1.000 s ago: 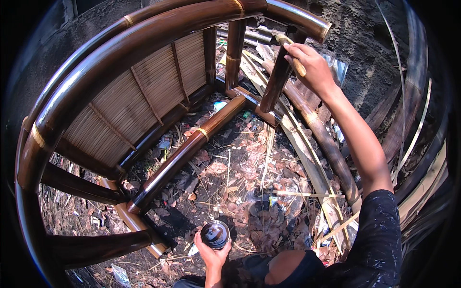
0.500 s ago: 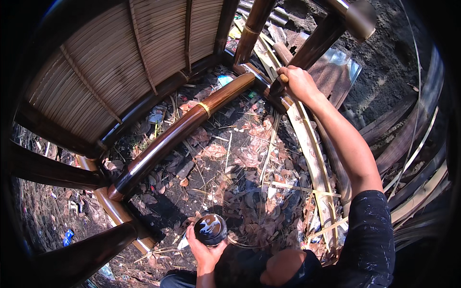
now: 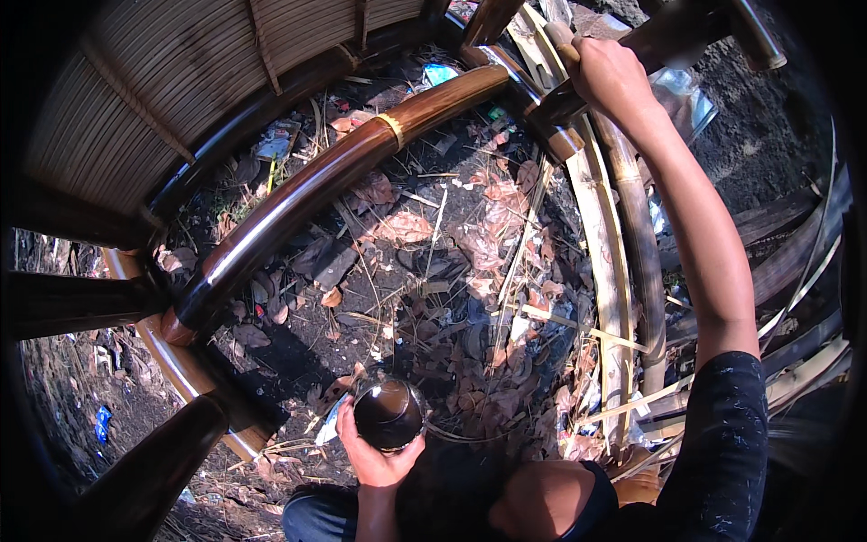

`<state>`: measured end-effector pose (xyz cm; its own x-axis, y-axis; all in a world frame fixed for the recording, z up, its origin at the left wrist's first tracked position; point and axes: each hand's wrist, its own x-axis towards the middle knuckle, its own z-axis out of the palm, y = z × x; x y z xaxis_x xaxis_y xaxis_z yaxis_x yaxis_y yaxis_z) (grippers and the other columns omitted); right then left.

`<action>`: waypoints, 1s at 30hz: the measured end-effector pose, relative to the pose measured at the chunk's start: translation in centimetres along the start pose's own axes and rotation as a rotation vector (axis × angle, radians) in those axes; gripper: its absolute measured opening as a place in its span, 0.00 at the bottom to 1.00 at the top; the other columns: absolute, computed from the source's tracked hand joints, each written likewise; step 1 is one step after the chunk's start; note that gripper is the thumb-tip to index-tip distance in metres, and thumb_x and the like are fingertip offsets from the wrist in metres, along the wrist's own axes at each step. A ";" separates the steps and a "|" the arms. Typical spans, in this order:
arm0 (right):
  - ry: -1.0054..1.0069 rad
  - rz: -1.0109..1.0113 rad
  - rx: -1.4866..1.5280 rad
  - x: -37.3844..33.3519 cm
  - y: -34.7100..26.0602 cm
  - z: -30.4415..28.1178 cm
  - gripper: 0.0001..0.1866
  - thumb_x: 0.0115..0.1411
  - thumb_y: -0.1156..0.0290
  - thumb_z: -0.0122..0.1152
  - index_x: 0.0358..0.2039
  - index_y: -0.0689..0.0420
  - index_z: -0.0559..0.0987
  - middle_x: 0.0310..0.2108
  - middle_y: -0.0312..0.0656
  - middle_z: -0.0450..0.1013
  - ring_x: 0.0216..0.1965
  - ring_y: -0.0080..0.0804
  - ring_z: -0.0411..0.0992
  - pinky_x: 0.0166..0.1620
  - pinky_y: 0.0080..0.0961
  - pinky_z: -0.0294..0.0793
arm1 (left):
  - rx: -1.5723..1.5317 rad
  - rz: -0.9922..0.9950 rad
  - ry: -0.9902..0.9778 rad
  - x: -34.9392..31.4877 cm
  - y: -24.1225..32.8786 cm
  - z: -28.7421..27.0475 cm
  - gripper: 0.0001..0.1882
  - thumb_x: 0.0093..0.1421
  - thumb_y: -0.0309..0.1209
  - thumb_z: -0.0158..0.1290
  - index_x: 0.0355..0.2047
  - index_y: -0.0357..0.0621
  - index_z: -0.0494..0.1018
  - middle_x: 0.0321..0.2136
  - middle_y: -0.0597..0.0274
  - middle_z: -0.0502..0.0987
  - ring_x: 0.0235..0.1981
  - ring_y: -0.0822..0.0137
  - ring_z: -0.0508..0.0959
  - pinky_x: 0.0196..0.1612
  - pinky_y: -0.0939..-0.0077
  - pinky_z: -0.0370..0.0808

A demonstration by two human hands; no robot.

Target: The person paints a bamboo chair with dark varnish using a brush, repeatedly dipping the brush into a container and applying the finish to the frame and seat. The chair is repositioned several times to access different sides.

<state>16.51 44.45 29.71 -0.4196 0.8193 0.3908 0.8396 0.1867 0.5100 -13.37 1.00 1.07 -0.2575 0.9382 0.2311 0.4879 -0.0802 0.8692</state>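
Sunlit dirt ground (image 3: 298,357) strewn with dry leaves (image 3: 406,226), under a glossy brown bamboo frame (image 3: 262,212).

Left hand (image 3: 379,459), low in the view near the lower edge, is curled around the sides of a round dark jar (image 3: 418,406), its open top facing up and dark liquid inside. Right hand (image 3: 616,77), at the upper right, has its fingers closed around a wooden handle (image 3: 562,42) that sticks out past the knuckles on the left; the tool's other end is hidden by the hand. It is right at a dark post (image 3: 555,104) of the frame, though I cannot tell whether skin touches wood. Upper left, a slatted panel (image 3: 163,72) fills part of the frame; pale bamboo strips (image 3: 603,253) lie on the ground below the right forearm's left side.
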 end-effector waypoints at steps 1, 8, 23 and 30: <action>-0.010 -0.035 0.094 -0.8 -0.6 3.1 0.08 0.57 0.70 0.57 0.33 0.60 0.80 0.30 0.56 0.78 0.35 0.54 0.79 0.40 0.48 0.79 | 0.006 -0.002 -0.019 0.1 0.1 -0.1 0.61 0.35 0.41 0.74 0.65 0.36 0.52 0.60 0.40 0.61 0.62 0.42 0.64 0.65 0.48 0.63; -0.096 -0.062 0.250 -1.8 -5.1 6.6 0.10 0.58 0.69 0.60 0.39 0.58 0.78 0.35 0.56 0.77 0.36 0.58 0.78 0.40 0.48 0.79 | -0.077 -0.112 -0.119 -1.0 -0.4 -1.3 0.57 0.43 0.46 0.71 0.66 0.33 0.52 0.62 0.38 0.61 0.63 0.43 0.64 0.64 0.49 0.63; 0.555 -0.330 -0.420 13.6 4.3 -7.9 0.24 0.57 0.75 0.60 0.55 0.48 0.78 0.51 0.45 0.75 0.50 0.47 0.74 0.51 0.37 0.76 | 0.032 -0.284 -0.113 2.6 1.8 -2.5 0.48 0.43 0.40 0.72 0.62 0.35 0.62 0.51 0.44 0.75 0.49 0.50 0.78 0.51 0.59 0.77; 0.372 -0.300 -0.568 23.0 4.1 -8.0 0.18 0.57 0.73 0.53 0.48 0.51 0.80 0.42 0.46 0.79 0.48 0.46 0.76 0.48 0.41 0.77 | 0.010 -0.287 -0.125 2.7 1.4 -3.1 0.49 0.42 0.39 0.73 0.62 0.35 0.61 0.52 0.42 0.73 0.50 0.47 0.76 0.52 0.56 0.75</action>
<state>7.59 59.74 46.93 -0.7765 0.5206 0.3550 0.4054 -0.0185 0.9139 -16.02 2.35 4.25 -0.2820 0.9562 -0.0789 0.4184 0.1966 0.8868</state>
